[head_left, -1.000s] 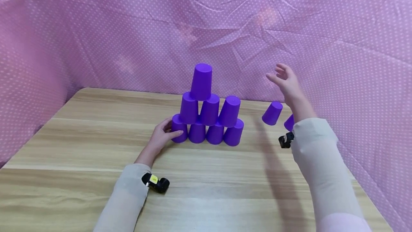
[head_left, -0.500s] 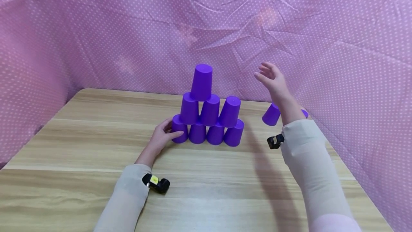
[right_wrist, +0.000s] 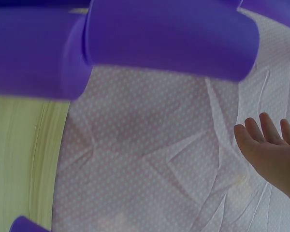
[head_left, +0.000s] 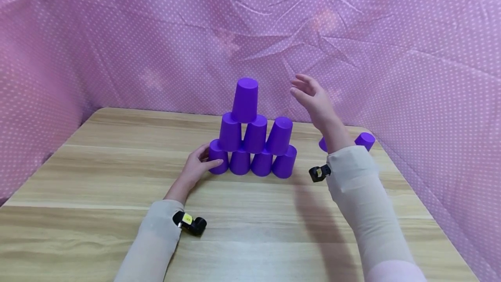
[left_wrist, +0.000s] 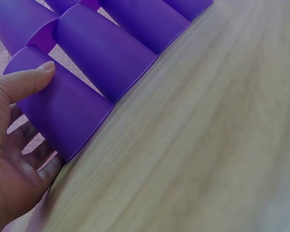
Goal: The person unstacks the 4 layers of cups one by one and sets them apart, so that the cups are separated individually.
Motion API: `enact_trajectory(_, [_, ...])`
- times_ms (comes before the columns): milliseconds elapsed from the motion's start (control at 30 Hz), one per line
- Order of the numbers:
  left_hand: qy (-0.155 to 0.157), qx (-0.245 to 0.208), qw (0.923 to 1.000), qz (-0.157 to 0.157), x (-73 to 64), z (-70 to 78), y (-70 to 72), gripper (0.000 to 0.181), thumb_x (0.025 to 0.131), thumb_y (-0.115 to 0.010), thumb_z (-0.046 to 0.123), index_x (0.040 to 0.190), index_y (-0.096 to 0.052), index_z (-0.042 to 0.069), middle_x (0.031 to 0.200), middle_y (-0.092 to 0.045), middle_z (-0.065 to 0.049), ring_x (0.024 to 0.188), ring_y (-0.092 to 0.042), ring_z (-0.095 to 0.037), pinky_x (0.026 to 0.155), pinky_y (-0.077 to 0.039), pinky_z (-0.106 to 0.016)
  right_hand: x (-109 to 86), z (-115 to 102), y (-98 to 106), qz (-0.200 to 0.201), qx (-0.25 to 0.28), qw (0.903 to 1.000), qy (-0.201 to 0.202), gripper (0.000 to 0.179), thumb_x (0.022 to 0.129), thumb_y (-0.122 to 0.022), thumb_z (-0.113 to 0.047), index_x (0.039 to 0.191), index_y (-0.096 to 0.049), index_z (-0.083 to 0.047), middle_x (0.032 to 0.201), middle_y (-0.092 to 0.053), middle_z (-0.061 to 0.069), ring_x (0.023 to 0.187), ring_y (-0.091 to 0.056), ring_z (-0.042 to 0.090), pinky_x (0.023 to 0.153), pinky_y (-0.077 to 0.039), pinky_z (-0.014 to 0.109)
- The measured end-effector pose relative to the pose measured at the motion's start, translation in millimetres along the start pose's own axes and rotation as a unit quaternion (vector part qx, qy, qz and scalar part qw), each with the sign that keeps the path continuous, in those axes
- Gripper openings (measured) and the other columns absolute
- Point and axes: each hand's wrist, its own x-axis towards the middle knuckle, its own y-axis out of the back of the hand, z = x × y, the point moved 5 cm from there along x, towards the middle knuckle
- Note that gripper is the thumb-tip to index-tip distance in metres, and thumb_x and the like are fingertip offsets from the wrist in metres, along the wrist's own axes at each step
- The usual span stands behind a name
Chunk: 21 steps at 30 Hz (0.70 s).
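Observation:
Upside-down purple cups stand stacked in rows in the head view, with a top cup (head_left: 245, 100) resting across the left and middle cups of a row of three. My left hand (head_left: 193, 169) holds the leftmost bottom cup (head_left: 221, 153); in the left wrist view the thumb (left_wrist: 31, 81) lies on that cup's front and the other fingers reach behind it. Raised in the air right of the top cup is my right hand (head_left: 316, 101), its fingers loosely bent around nothing. The right wrist view has this hand (right_wrist: 273, 157) apart from the nearby right second-row cup (right_wrist: 169, 38).
Two loose cups stand at the table's right rear: one (head_left: 365, 140) beyond the right sleeve, another (head_left: 322, 144) mostly hidden behind the right forearm. Pink dotted cloth (head_left: 156, 47) hangs close behind the wooden table (head_left: 242, 238) and along its sides.
My right hand has moved left through the air toward the top cup. Its forearm now covers most of one loose cup and uncovers the other. The left hand and stacked cups stay put.

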Motion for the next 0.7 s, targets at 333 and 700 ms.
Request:
enact_trajectory(333, [0.003,0.001,1.0000,0.005,-1.3,-0.6,-1.8,0.065,0.072,-0.070,0.012,0.128,-0.039,0.005,0.122,-0.044,-0.017,0.111,-0.040,-0.027,0.095,-0.030,-0.037,3.1,-2.4,-33.9,-0.043,0.034,0.9984,0.016,0.049,0.082,-0.056,-0.005,0.127,-0.037,-0.002,0.123,-0.044,0.015,0.111,-0.042,0.022,0.093,-0.034,0.030])
enact_trajectory(700, [-0.001,0.004,0.9999,0.011,-8.5,4.6,-5.3,0.064,0.072,-0.070,0.012,0.128,-0.040,0.004,0.121,-0.044,-0.018,0.110,-0.040,-0.027,0.094,-0.032,-0.036,-0.1,-4.5,-62.9,-0.082,0.009,0.9966,-0.002,0.050,0.081,-0.059,-0.013,0.127,-0.040,-0.008,0.120,-0.048,0.009,0.107,-0.046,0.017,0.092,-0.034,0.030])
